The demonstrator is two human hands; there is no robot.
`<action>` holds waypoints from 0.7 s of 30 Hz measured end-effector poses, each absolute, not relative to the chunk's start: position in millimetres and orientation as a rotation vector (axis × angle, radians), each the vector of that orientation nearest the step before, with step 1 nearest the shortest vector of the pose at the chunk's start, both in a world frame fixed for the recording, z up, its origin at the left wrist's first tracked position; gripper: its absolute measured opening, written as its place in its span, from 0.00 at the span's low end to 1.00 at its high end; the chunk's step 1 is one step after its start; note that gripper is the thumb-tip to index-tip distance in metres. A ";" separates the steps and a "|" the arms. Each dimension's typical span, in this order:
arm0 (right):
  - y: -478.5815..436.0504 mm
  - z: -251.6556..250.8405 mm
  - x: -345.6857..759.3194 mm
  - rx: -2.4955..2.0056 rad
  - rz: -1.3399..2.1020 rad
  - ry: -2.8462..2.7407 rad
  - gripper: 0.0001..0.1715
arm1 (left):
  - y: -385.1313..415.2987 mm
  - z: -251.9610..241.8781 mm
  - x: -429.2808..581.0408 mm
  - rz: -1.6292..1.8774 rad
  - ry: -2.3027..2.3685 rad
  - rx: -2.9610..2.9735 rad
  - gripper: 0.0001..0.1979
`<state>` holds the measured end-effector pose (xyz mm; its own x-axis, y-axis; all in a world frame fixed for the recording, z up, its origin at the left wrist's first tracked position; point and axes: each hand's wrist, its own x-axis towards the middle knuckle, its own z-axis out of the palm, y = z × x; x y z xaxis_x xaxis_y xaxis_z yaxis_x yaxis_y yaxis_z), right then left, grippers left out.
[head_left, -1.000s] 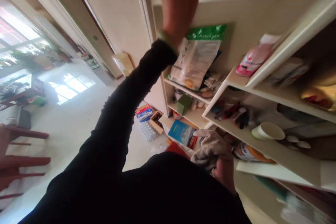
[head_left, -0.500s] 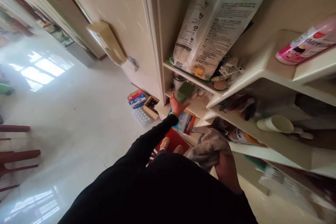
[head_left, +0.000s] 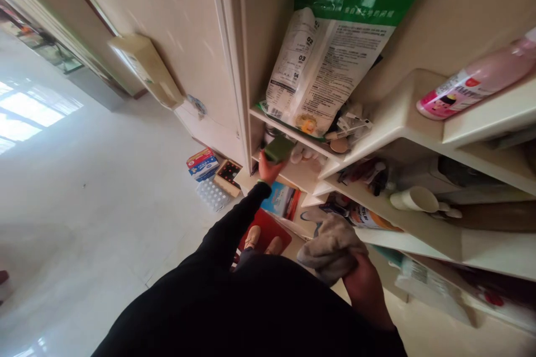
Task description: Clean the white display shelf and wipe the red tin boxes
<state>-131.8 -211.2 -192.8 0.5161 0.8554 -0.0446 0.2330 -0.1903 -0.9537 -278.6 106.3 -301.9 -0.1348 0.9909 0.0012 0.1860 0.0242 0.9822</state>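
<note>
A dark green box [head_left: 279,148] is in the grip of my left hand [head_left: 269,169], on the lower left shelf. My fingers wrap its near side, and some of them are hidden behind it. Small pale objects [head_left: 304,154] lie on that shelf just right of the box. Closer to my body, my right hand [head_left: 360,274] clutches a bunched grey-brown cloth [head_left: 333,246]. The cloth hangs in front of the lower shelves.
Above my left hand stands a green-and-white plastic bag [head_left: 330,61]. A pink bottle [head_left: 460,89] and a cream cup [head_left: 414,199] sit on shelves to the right. Boxes [head_left: 203,163] lie on the floor by the wall. My feet are on a red stool [head_left: 272,228].
My left hand's fingers, spread beside the blurred green box before, are now closed around it. The view has shifted a little; the right hand still holds the cloth.
</note>
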 end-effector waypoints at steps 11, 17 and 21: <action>-69.6 -142.7 -162.8 -1.386 0.375 -1.691 0.36 | 1.4 -225.0 -361.9 1.139 0.953 1.883 0.54; -64.0 -127.3 -202.6 -1.218 0.253 -1.968 0.41 | 4.8 -208.8 -376.3 1.265 0.981 1.840 0.46; -73.5 -114.5 -197.0 -1.091 0.224 -1.993 0.32 | 9.9 -206.5 -374.6 1.368 0.890 1.824 0.43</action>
